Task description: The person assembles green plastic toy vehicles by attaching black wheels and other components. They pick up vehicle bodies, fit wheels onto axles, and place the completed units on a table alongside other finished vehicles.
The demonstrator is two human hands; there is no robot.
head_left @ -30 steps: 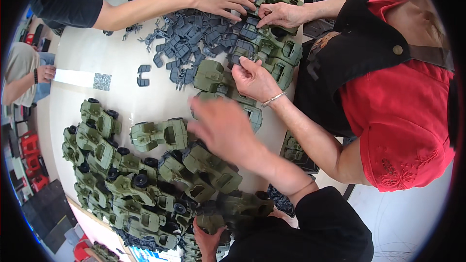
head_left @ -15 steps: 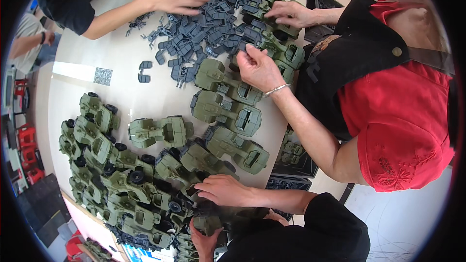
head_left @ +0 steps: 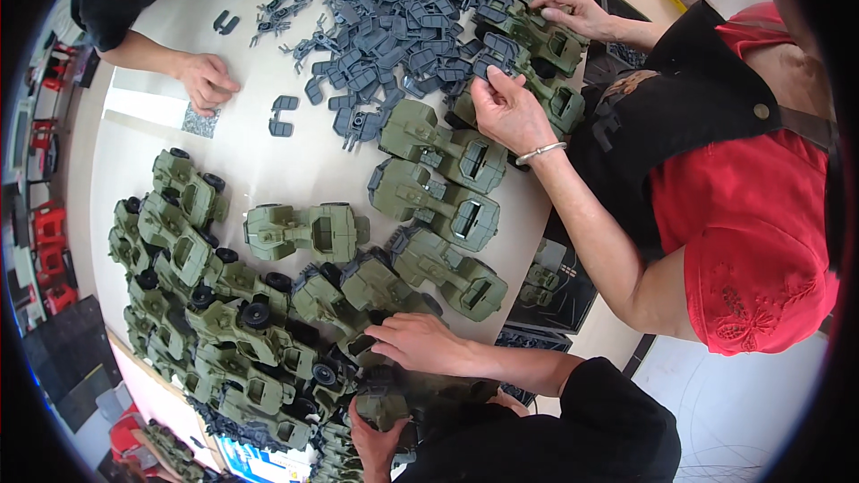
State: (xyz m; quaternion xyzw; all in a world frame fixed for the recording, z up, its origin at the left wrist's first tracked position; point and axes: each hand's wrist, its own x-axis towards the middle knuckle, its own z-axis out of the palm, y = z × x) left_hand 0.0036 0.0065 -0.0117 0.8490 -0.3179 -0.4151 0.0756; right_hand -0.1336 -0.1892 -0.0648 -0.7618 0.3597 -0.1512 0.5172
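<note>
Head view: green vehicles point(head_left: 309, 231), grey heap point(head_left: 403, 29) crowd counter point(head_left: 309, 177); black crate point(head_left: 578, 297) beside.
Left hand point(head_left: 374, 445): fingers clamped on green body point(head_left: 383, 408); right hand's point(head_left: 417, 343), cannot tell.

No words or numbers can be read on anything here. Near the bottom edge, at seven o'clock, there is a flat blue and white thing point(head_left: 259, 463) with what look like little marks on it, but they are too small and fuzzy to read. At two o'clock, the black apron point(head_left: 707, 107) on the person in red has a tan print point(head_left: 601, 80) on its front, with a dark grey shape point(head_left: 606, 131) at six o'clock from it, and I can't tell if either one is made of letters.
</note>
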